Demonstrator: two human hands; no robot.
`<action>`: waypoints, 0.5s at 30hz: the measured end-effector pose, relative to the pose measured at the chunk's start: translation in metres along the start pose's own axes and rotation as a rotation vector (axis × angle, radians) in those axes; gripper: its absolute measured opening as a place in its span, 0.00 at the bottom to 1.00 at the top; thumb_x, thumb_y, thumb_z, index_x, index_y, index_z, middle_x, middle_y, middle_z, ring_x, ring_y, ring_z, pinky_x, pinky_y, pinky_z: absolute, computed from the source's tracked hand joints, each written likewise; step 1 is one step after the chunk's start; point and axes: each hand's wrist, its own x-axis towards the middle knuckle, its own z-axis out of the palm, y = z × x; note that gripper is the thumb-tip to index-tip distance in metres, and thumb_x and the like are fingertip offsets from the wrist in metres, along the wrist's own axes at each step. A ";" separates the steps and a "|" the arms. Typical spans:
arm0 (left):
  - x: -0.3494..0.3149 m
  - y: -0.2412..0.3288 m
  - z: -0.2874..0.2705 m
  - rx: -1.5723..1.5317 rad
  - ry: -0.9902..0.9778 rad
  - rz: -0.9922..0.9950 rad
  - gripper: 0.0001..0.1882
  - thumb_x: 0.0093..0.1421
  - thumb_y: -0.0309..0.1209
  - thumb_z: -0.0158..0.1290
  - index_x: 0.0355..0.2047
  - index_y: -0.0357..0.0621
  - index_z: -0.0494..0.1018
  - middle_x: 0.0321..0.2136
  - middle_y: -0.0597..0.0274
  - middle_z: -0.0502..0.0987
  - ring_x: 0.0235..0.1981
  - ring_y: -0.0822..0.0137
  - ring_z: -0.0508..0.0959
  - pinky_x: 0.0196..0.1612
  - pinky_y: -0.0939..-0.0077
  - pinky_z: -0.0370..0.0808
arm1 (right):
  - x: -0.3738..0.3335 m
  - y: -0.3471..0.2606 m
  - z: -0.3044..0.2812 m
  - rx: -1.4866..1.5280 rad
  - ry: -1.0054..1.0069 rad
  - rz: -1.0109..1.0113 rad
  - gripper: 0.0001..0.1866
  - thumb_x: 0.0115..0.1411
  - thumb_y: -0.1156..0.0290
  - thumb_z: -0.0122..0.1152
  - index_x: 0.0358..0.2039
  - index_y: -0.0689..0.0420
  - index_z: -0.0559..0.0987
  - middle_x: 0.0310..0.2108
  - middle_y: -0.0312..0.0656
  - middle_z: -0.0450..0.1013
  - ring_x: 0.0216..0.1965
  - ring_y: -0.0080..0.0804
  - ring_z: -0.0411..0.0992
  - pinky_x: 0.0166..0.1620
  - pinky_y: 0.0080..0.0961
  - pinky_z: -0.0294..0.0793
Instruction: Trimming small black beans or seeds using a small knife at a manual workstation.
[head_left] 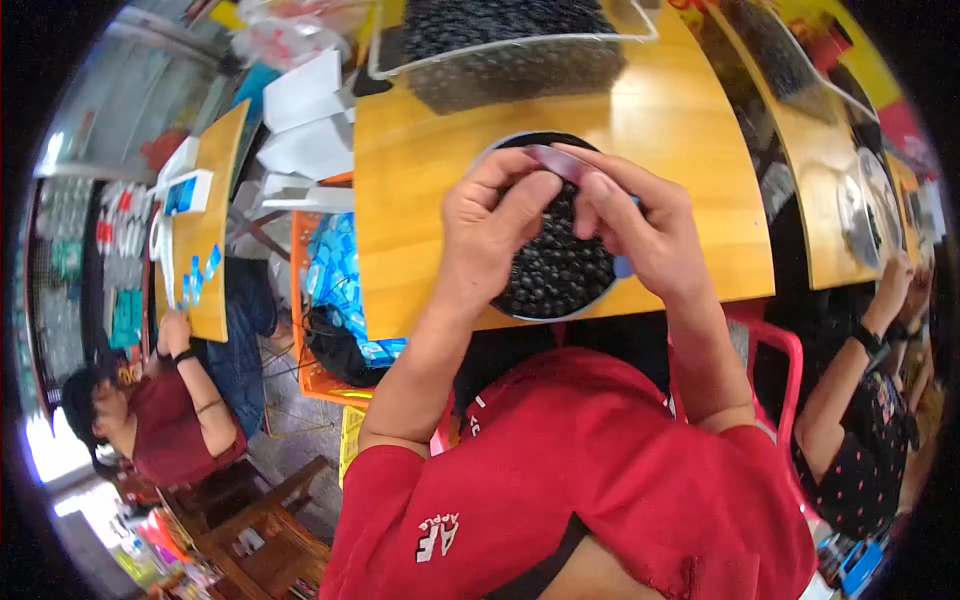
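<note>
A round bowl (574,314) full of small, shiny black pieces (560,262) stands on the wooden table in front of me. Over its far half, both my hands meet. Between the fingertips of my left hand (500,210) and my right hand (640,215) is a small, thin, pinkish, see-through piece (560,162); its exact kind is not clear. Both hands are closed, thumbs bent inward. A blue bit (623,267) shows at the bowl's right edge, beside my right wrist.
At the table's (420,230) far side lies a clear tray (515,45) of black pieces. An orange crate (300,265) of blue packets stands left of the table. One person (190,430) works at a left table; others sit at the right (850,430), near a pink chair (785,350).
</note>
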 end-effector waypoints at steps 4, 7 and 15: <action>-0.003 0.004 -0.003 0.041 -0.019 -0.018 0.08 0.57 0.25 0.53 0.38 0.38 0.74 0.27 0.71 0.74 0.26 0.82 0.70 0.29 0.88 0.68 | -0.002 -0.004 0.000 -0.009 0.029 0.205 0.16 0.64 0.68 0.49 0.50 0.57 0.75 0.17 0.28 0.67 0.18 0.10 0.58 0.21 0.09 0.56; -0.003 0.006 -0.004 0.090 -0.067 0.045 0.08 0.56 0.25 0.55 0.36 0.37 0.75 0.29 0.70 0.75 0.30 0.82 0.72 0.34 0.86 0.69 | -0.005 -0.001 -0.004 0.027 0.045 0.167 0.15 0.64 0.69 0.49 0.48 0.59 0.75 0.16 0.28 0.65 0.16 0.10 0.56 0.19 0.10 0.52; -0.002 0.001 -0.011 -0.103 0.003 -0.029 0.08 0.56 0.25 0.55 0.37 0.40 0.75 0.21 0.72 0.72 0.16 0.85 0.63 0.18 0.90 0.58 | 0.006 0.005 0.008 0.125 0.077 0.190 0.13 0.65 0.68 0.48 0.41 0.64 0.74 0.14 0.30 0.63 0.13 0.12 0.54 0.17 0.12 0.49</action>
